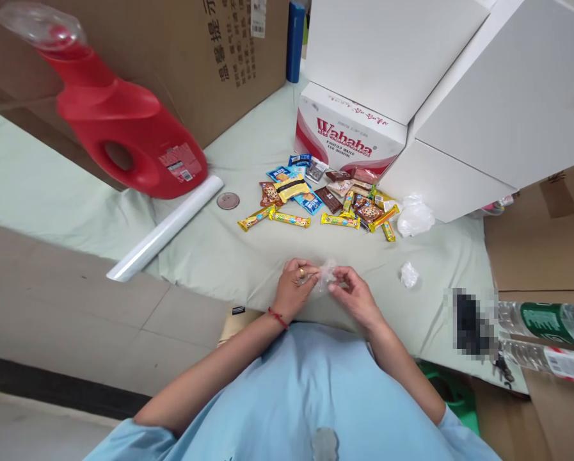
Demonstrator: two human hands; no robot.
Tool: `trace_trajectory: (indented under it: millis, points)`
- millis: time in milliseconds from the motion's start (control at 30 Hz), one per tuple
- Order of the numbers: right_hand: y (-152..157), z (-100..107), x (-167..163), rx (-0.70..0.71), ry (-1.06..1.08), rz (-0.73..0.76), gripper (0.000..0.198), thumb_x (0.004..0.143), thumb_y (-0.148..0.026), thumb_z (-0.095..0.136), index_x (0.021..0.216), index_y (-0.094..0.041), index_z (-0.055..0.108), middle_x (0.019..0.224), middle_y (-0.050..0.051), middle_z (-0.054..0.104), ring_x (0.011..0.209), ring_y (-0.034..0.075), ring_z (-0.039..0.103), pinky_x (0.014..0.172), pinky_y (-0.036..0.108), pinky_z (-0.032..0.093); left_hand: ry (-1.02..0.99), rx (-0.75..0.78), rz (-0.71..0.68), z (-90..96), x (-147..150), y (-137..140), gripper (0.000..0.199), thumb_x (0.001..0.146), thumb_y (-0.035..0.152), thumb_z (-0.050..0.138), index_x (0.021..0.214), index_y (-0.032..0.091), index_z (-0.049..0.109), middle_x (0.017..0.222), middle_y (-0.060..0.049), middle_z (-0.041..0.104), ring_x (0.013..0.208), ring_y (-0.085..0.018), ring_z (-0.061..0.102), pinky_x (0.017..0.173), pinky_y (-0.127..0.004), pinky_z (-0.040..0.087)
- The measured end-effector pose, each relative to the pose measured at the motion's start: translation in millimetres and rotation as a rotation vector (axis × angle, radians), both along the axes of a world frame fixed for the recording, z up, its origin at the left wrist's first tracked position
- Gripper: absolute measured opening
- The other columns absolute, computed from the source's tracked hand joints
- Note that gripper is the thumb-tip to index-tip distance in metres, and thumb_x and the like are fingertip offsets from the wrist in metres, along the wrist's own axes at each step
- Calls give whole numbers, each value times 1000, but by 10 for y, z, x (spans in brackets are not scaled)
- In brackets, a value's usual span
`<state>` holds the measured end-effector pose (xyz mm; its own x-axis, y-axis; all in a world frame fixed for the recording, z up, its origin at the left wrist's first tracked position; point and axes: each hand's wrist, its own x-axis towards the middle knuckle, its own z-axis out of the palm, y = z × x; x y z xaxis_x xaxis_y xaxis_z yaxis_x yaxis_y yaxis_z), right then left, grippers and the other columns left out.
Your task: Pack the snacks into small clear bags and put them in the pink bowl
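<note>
Close to my body, at the near edge of the cloth, both hands work on a small crumpled piece of clear thin plastic (pixel 327 274). My left hand (pixel 295 283), with a ring and a red wrist cord, pinches its left side. From the other side, the thumb and fingers of my right hand (pixel 358 297) close on it. Whether anything lies inside the plastic I cannot make out. Beyond the hands is a heap of wrapped snacks: a yellow packet (pixel 291 187), brown cookie packets (pixel 367 210), and several yellow bars, one (pixel 289 219) lying in front.
Two crumpled white plastic bundles (pixel 415 216) (pixel 409 274) lie right. A white roll (pixel 166 229), a round disc (pixel 228 201) and a red jug (pixel 128 137) are left. A Wahaha carton (pixel 347 128) stands behind the snacks. Clear bottles (pixel 550 323) lie far right.
</note>
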<state>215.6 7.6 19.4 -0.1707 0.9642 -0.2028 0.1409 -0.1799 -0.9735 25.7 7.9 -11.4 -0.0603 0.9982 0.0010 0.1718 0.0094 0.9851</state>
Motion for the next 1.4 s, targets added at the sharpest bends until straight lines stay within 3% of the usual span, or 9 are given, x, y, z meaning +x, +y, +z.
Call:
trace_trajectory:
  millis: [167, 400, 500, 667, 833, 900, 1000, 1167, 1400]
  points:
    - [77, -11, -75, -109, 135, -82, 34, 75, -51, 83, 81, -22, 66, 65, -5, 56, 58, 11, 48, 56, 24, 43, -357, -244, 77, 0, 46, 47, 29, 73, 46, 82, 79, 18, 74, 77, 0, 67, 71, -13, 57, 71, -27, 46]
    - [73, 48, 277, -333, 356, -216, 38, 64, -44, 92, 80, -22, 65, 65, -5, 54, 57, 10, 46, 53, 23, 38, -605, -349, 126, 14, -34, 117, 36, 64, 46, 86, 77, 18, 67, 69, 5, 56, 63, -9, 47, 62, -23, 40]
    - [44, 6, 415, -271, 275, -281, 38, 65, -47, 90, 83, -22, 67, 72, -3, 58, 61, 11, 47, 54, 24, 39, -688, -379, 92, 72, -45, 114, 40, 62, 46, 88, 79, 20, 63, 76, 4, 59, 69, -10, 54, 66, -24, 47]
    - [-20, 3, 444, 77, -83, -475, 36, 84, -57, 72, 90, -23, 65, 75, -2, 57, 64, 13, 47, 58, 26, 41, -868, -396, -29, 173, -12, 69, 37, 67, 40, 90, 81, 20, 61, 97, -1, 71, 89, -15, 65, 78, -29, 54]
    - [78, 12, 109, 153, -202, -188, 45, 77, -55, 78, 107, -24, 66, 105, 6, 67, 90, 19, 59, 69, 27, 50, -891, -365, -165, 233, 64, -1, 26, 72, 34, 86, 77, 19, 65, 103, -4, 75, 97, -18, 68, 86, -32, 54]
    - [165, -32, 18, 99, -139, -135, 39, 75, -53, 78, 98, -23, 68, 94, 4, 67, 81, 17, 58, 67, 26, 48, -896, -372, -161, 245, 50, -16, 23, 72, 31, 84, 76, 18, 65, 104, -5, 76, 101, -20, 69, 89, -34, 54]
    - [262, -76, 76, -10, 13, -205, 33, 75, -52, 77, 85, -22, 67, 71, -3, 59, 63, 13, 49, 61, 26, 43, -894, -376, -52, 237, -66, -13, 21, 71, 27, 83, 75, 19, 63, 104, -5, 77, 104, -22, 69, 87, -34, 54]
    - [237, 3, 533, -145, 205, -361, 37, 65, -48, 88, 81, -23, 66, 68, -5, 55, 60, 11, 46, 57, 23, 39, -853, -343, 53, 159, -321, 0, 19, 68, 23, 81, 71, 19, 63, 103, -5, 76, 105, -21, 68, 86, -31, 52]
    - [114, -5, 825, -148, 75, -391, 42, 64, -52, 88, 84, -22, 67, 69, -4, 55, 62, 12, 48, 56, 24, 42, -804, -360, -2, 114, -277, 17, 21, 69, 29, 84, 74, 20, 67, 107, -7, 77, 104, -21, 68, 87, -33, 51]
